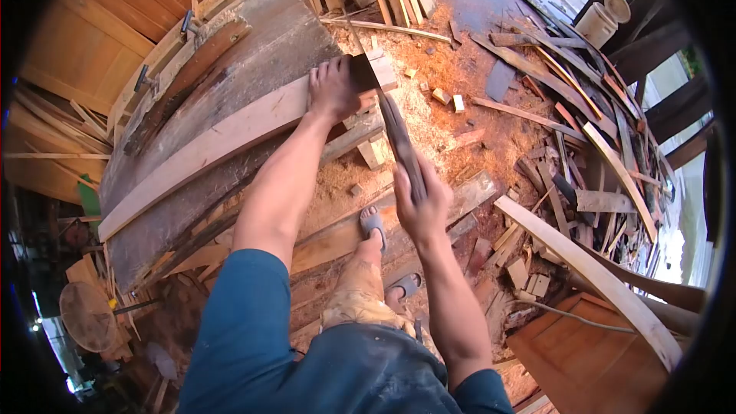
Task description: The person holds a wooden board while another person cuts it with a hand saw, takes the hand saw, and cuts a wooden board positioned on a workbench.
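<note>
In the head view, the left hand lies just above the centre of the frame, its fingers bent over the right end of a pale plank; whether it grips the wood firmly I cannot tell. The plank slants from the left of the frame up to the centre, along the near edge of a worn bench top. Right of centre, the right hand is closed around the lower end of a tool with a dark handle, which slants up toward the left hand; a dark square patch there hides detail. A rough brown slab rests on the bench at upper left. Shavings cover the ground at upper centre, and scrap wood is heaped at right.
</note>
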Demonstrator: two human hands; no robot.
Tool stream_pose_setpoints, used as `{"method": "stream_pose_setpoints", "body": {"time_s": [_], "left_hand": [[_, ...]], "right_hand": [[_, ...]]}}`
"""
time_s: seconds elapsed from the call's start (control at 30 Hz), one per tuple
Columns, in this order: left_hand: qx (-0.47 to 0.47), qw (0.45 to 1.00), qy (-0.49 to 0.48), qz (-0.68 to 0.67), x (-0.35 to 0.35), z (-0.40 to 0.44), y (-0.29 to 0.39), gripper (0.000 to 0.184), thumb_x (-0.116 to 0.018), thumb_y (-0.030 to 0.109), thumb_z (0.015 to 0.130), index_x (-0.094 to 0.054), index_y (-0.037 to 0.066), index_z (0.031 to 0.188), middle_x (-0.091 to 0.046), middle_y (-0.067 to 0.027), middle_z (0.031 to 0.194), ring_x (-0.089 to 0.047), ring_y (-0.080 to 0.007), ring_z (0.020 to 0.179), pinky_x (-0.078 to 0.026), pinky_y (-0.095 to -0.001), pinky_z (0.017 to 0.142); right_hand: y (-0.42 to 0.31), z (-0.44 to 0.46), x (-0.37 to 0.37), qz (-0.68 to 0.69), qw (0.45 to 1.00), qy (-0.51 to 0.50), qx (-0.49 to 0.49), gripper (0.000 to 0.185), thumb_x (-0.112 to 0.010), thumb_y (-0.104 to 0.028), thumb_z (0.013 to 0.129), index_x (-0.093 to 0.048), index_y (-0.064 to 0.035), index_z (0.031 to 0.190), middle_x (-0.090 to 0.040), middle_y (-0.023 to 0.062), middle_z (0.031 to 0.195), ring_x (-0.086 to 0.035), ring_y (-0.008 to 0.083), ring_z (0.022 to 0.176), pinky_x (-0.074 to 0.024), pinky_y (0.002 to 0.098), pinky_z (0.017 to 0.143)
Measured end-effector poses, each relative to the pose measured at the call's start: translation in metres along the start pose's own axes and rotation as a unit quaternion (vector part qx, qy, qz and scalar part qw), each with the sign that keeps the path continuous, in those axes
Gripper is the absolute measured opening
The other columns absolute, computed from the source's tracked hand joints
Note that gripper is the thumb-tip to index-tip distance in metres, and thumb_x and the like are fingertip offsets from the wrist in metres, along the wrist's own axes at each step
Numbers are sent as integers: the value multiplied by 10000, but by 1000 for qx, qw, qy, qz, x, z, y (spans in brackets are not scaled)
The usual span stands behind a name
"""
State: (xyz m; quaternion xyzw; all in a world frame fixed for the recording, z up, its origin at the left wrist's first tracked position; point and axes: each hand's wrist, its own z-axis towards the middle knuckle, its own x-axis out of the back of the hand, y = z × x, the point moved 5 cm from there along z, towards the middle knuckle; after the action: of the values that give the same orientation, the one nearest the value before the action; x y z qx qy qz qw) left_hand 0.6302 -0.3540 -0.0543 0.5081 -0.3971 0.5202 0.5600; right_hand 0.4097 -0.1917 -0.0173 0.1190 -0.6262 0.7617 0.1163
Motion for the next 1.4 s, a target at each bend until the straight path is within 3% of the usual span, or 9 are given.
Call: {"method": "stream_pose_setpoints", "body": {"time_s": [0.17,0.27,0.33,0.43,0.7,0.87,0.97,1.23,1.4], "left_hand": [[1,999,-33,-1,-2,-2,-2,1107,-832,541,686,-305,8,1500,-384,-180,1503,-331,-346,1410,-209,-512,1193],[-9,999,-41,7,-1,-1,-3,1103,-829,543,688,-310,-2,1494,-385,-183,1501,-338,-346,1404,-214,-520,1191],[5,999,-47,9,1,-4,2,1117,-832,554,679,-312,-12,1489,-390,-187,1496,-341,-344,1401,-209,-513,1193],[-3,999,-47,-8,-11,4,-10,1137,-826,590,669,-312,-11,1486,-403,-183,1490,-342,-345,1402,-206,-498,1197],[16,999,-46,3,-9,-1,-2,1195,-880,525,626,-272,18,1520,-372,-186,1516,-322,-334,1422,-180,-501,1208],[-2,1000,-3,-7,-2,-4,-1,1033,-874,467,661,-363,33,1447,-431,-185,1464,-370,-338,1384,-251,-479,1168],[-12,1000,20,-2,-10,0,-8,1045,-878,465,653,-359,35,1452,-445,-180,1446,-381,-331,1372,-247,-474,1169],[-15,1000,7,13,-4,-4,-2,1105,-873,496,639,-333,35,1485,-446,-166,1442,-400,-328,1354,-263,-470,1158],[-8,1000,7,9,-15,-4,-4,1075,-848,523,658,-355,30,1477,-438,-167,1451,-387,-333,1363,-253,-481,1160]], "right_hand": [[-5,-208,124,-75,996,-51,-23,504,-664,-210,872,-586,68,1284,-694,229,1124,-728,296,948,-562,352,808],[-20,-171,125,18,994,-70,-88,493,-653,-224,879,-595,64,1275,-698,229,1106,-725,307,950,-562,347,811],[10,-85,59,-65,997,-4,40,381,-634,-130,906,-614,23,1255,-713,220,1032,-733,263,912,-562,344,790],[-4,20,-11,9,1000,1,-29,359,-678,-185,904,-636,-9,1214,-689,171,802,-667,231,639,-521,315,625],[-13,-225,142,-94,995,-26,6,505,-667,-174,837,-598,63,1278,-710,233,1089,-739,300,900,-564,354,804],[-23,-70,61,-79,995,8,64,379,-647,-134,912,-609,26,1253,-711,226,962,-729,285,789,-554,330,702],[-37,34,0,19,999,24,-41,292,-664,-198,929,-647,-30,1167,-681,181,733,-689,276,635,-521,336,607],[-36,-223,156,-92,996,-15,6,508,-660,-220,851,-599,112,1231,-710,249,1037,-733,341,925,-573,379,803],[-33,-69,71,-85,996,-12,27,399,-673,-167,900,-613,19,1248,-709,228,958,-733,303,817,-556,361,706]]}}
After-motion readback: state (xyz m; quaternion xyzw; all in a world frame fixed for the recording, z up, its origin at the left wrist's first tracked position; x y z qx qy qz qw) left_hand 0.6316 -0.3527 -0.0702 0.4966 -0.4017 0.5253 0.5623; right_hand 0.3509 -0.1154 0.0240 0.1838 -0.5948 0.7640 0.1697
